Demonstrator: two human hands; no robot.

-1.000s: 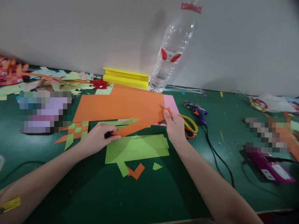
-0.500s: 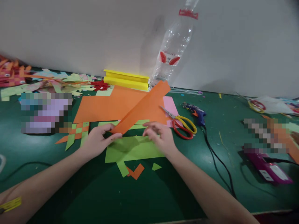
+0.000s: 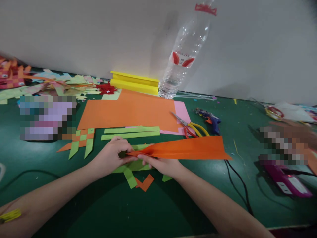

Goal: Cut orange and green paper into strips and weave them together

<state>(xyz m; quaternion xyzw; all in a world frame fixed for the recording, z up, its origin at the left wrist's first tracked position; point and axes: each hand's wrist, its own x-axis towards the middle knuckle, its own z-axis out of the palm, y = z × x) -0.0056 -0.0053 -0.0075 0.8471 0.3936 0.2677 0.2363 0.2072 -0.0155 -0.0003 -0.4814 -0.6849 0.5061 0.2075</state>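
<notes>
A folded strip of orange paper (image 3: pixel 190 147) stretches to the right from between my hands, just above the table. My left hand (image 3: pixel 117 153) pinches its left end between thumb and fingers. Close beside it, my right hand (image 3: pixel 160 162) grips the strip near the same end, thumb on the near side and its other fingers partly hidden. Under my hands lies a green paper piece (image 3: pixel 119 169), mostly covered. Beyond them are two narrow green strips (image 3: pixel 131 133) and a large orange sheet (image 3: pixel 128 112). A woven orange and green paper piece (image 3: pixel 83 138) lies to the left.
Scissors (image 3: pixel 190 126) and a glue gun (image 3: pixel 209 119) with a black cord lie behind the strip. A clear bottle (image 3: pixel 185 49) leans at the wall beside a folded yellow piece (image 3: pixel 135 82). A purple power strip (image 3: pixel 284 178) sits at right. Orange scraps (image 3: pixel 146 183) lie in front.
The orange strip has swung down from slanting up to lying nearly level toward the right. My right hand, open and apart before, has moved left and now grips it beside my left hand.
</notes>
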